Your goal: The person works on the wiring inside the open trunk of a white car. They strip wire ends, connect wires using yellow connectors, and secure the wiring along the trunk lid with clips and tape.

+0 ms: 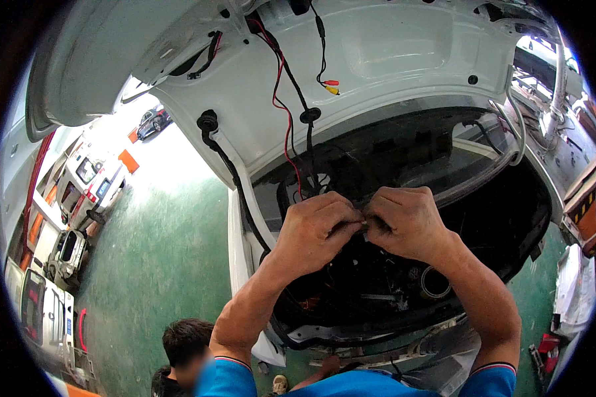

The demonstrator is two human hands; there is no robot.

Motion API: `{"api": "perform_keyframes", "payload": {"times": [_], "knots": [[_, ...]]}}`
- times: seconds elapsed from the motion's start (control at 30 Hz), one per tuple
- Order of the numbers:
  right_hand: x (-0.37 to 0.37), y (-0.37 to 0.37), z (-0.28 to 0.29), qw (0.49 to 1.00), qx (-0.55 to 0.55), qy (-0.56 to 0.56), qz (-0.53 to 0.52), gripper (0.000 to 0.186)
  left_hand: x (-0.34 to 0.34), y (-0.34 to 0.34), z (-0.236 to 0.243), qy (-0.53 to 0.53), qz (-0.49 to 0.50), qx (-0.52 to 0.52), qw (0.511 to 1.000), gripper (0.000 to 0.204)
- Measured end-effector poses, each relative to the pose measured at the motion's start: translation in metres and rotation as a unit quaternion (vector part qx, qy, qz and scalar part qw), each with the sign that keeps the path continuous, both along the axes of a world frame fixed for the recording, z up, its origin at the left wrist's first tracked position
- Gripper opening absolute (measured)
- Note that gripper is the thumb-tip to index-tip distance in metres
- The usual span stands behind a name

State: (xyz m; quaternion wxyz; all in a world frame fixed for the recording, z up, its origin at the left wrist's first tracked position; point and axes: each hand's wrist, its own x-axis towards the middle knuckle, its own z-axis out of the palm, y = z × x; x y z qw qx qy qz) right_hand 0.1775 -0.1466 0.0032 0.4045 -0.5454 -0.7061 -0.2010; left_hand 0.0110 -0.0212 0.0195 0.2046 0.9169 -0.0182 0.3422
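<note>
My left hand and my right hand meet fingertip to fingertip above the dark open trunk of a white car. Both are closed in a pinch on something small at the fingertips, too hidden to name. A black wiring harness hangs from the raised trunk lid, with a rubber grommet partway along it. Beside it runs a thin red wire, dropping behind my left hand. Where these wires end is hidden. Higher up, a black cable dangles with red and yellow plugs.
Left of the trunk, a corrugated black cable sleeve runs down from the lid. A person's head is low at the left, near my left arm. Several vehicles, including a white van, stand along the left side. Boxes and parts line the right edge.
</note>
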Motion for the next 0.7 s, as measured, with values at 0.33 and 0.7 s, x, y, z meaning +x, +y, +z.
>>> {"api": "perform_keyframes", "payload": {"times": [0.33, 0.7], "knots": [[0.010, -0.016, 0.014, 0.929, -0.161, 0.305, 0.133, 0.018, -0.006, -0.002, 0.004, -0.011, -0.019, -0.060, 0.998, 0.018], [0.000, -0.011, 0.011, 0.998, -0.049, 0.040, 0.025, 0.012, -0.006, -0.015, 0.013, 0.045, 0.064, -0.023, 0.997, 0.020]]}}
